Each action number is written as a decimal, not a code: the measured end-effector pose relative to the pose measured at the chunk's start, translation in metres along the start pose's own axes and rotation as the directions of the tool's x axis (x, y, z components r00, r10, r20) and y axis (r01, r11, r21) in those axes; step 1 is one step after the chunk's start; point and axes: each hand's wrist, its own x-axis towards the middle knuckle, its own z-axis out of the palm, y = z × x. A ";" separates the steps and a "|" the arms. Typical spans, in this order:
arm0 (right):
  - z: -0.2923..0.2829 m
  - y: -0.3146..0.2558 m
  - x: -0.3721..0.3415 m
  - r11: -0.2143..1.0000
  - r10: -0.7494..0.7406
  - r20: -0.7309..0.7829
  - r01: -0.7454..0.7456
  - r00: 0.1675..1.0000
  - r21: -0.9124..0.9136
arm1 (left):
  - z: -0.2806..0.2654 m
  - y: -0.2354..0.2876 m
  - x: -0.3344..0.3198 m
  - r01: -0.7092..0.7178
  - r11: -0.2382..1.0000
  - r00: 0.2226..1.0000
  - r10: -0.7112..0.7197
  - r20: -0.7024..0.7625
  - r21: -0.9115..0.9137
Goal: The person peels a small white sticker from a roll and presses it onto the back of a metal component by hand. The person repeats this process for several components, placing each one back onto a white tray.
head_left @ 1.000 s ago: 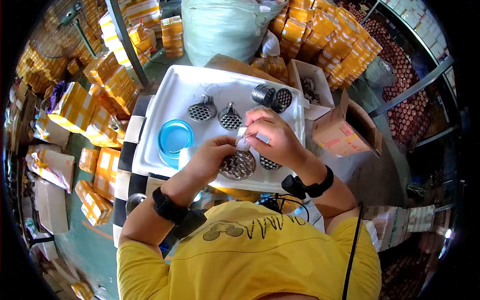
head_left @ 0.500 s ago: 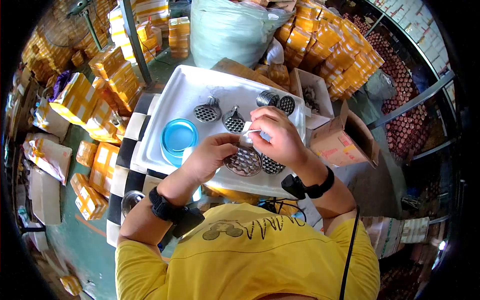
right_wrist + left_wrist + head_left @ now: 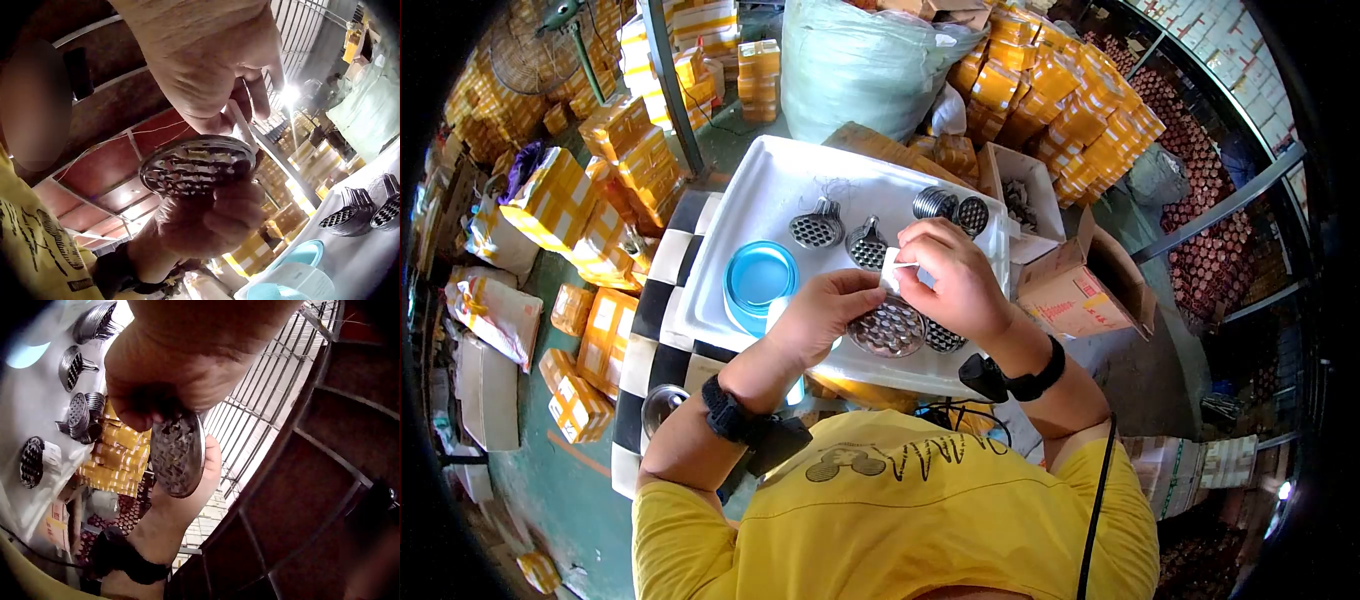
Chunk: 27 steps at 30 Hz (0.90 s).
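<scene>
A round metal piece (image 3: 887, 330) with a bumpy, perforated face and a plain rim is held in front of the chest. My left hand (image 3: 828, 312) grips it near its narrow end; in the right wrist view the left fingers (image 3: 215, 215) are curled against it. My right hand (image 3: 952, 275) pinches a small white piece (image 3: 891, 268), like a tag or strip, at the top of the metal piece. Fingers partly hide where the two meet. Similar metal pieces (image 3: 816, 229) lie beyond the hands, and another (image 3: 943, 338) sits beside the held one.
A white tray (image 3: 730, 215) lies on a checkered table (image 3: 650, 345), with a blue round container (image 3: 761, 278) at its left. More round metal pieces (image 3: 935, 203) are stacked at the back right. An open carton (image 3: 1080, 290) stands right of the tray; taped boxes (image 3: 615, 335) crowd the left.
The head view has shifted, so the tray appears slightly farther right than a second ago. Both hands stay at the metal piece. The right fingers have shifted slightly on the white piece, which shows more now.
</scene>
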 end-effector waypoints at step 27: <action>0.004 -0.005 -0.018 0.780 0.467 0.124 -0.473 0.876 0.410 | 0.006 0.002 -0.002 -0.082 0.972 0.988 0.108 -0.108 0.222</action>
